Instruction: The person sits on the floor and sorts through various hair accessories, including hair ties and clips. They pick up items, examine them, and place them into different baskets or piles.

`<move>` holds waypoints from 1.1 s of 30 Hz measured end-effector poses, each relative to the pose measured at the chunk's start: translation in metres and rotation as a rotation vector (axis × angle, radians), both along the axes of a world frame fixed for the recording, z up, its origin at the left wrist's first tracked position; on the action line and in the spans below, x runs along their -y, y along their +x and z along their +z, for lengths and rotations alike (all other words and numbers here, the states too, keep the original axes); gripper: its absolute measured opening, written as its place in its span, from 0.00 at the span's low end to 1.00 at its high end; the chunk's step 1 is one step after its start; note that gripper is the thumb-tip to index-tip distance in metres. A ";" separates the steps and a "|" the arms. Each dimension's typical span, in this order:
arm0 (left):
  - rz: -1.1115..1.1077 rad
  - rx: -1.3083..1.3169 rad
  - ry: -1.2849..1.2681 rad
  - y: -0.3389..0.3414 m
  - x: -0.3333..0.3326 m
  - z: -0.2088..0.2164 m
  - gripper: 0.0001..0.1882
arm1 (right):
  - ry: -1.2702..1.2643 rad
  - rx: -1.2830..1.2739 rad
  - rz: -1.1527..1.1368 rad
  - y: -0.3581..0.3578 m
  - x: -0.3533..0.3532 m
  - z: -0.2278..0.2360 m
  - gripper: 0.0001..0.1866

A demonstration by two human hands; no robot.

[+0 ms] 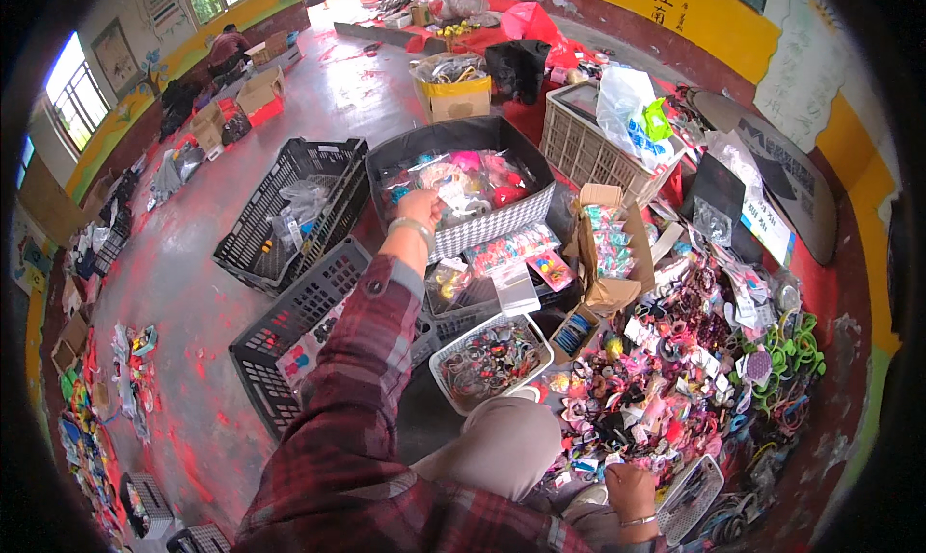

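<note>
My left hand (419, 209) reaches over the near left side of a black-and-white fabric bin (497, 227). Its fingers are closed, and what they hold, if anything, is too small to make out. Inside the bin lie bagged hair accessories (467, 179) in pink, white and red. Low on the right, my right hand (632, 491) is curled closed at the near edge of a large pile of hair ties and clips (656, 389). Something small and white shows by its fingertips, but I cannot tell what it is. A small white basket (691, 503) stands right beside this hand.
Before my knee sits a white basket of hair ties (487, 362). Black crates (289, 211) stand to the left. An open cardboard box (610, 249) with packets and a beige crate (588, 148) are at right. Further boxes (260, 95) lie across the red-stained floor (174, 331).
</note>
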State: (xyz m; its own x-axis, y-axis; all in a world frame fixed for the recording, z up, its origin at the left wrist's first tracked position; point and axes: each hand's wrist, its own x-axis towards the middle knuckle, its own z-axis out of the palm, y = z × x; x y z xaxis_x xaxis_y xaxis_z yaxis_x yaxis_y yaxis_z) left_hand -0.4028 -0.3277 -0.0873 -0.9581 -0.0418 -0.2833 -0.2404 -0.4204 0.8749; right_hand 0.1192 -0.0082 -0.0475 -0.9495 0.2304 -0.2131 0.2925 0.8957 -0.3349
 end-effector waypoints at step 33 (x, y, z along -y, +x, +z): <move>-0.445 -0.252 -0.150 0.093 -0.136 0.032 0.12 | -1.133 -0.673 -0.931 0.025 -0.015 0.040 0.20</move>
State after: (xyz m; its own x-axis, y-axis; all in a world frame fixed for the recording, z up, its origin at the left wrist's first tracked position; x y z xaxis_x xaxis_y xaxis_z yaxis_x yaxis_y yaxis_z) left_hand -0.3102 -0.1912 -0.0555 -0.9298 0.3624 -0.0640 -0.1415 -0.1915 0.9712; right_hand 0.1437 0.0067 -0.0078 -0.5642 0.7731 -0.2897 0.0995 -0.2846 -0.9535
